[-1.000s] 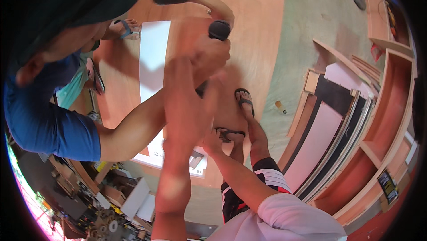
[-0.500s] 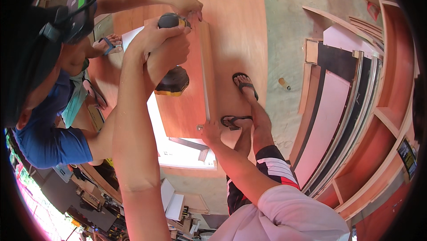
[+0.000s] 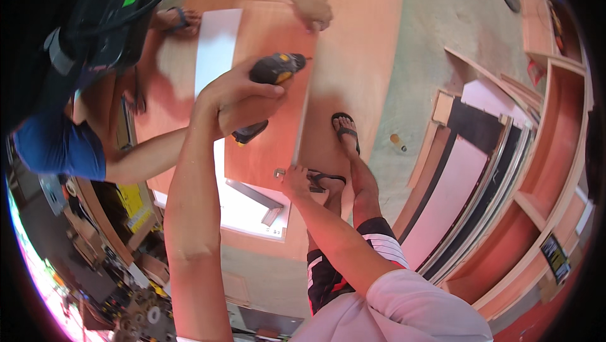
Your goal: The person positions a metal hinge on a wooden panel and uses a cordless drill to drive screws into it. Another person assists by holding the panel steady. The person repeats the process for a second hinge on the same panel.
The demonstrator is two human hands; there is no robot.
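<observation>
My left hand (image 3: 230,86) is closed on a black-and-yellow cordless drill (image 3: 274,69), its bit pointing right above a reddish-brown wooden panel (image 3: 265,159). Beneath my wrist a co-worker's forearm (image 3: 148,158) reaches the same grip, so the fingers overlap and are partly hidden. The drill's battery (image 3: 249,132) shows below them. At the panel's near right corner my right hand (image 3: 295,182) is closed on the edge, next to a small metal fitting (image 3: 279,172). The co-worker's other hand (image 3: 314,11) holds the far right corner.
White panels (image 3: 218,58) lie under and beside the wooden one. My sandalled feet (image 3: 347,129) stand to its right, near a small yellowish bottle-like object (image 3: 398,142) on the floor. Boards and metal strips (image 3: 454,178) lean on a wooden frame (image 3: 555,134) at right. Clutter (image 3: 136,307) lies lower left.
The drill has drawn away from the co-worker's hand at the far corner and turned, so its bit now shows. My right hand stays at the near corner. The whole view has shifted slightly.
</observation>
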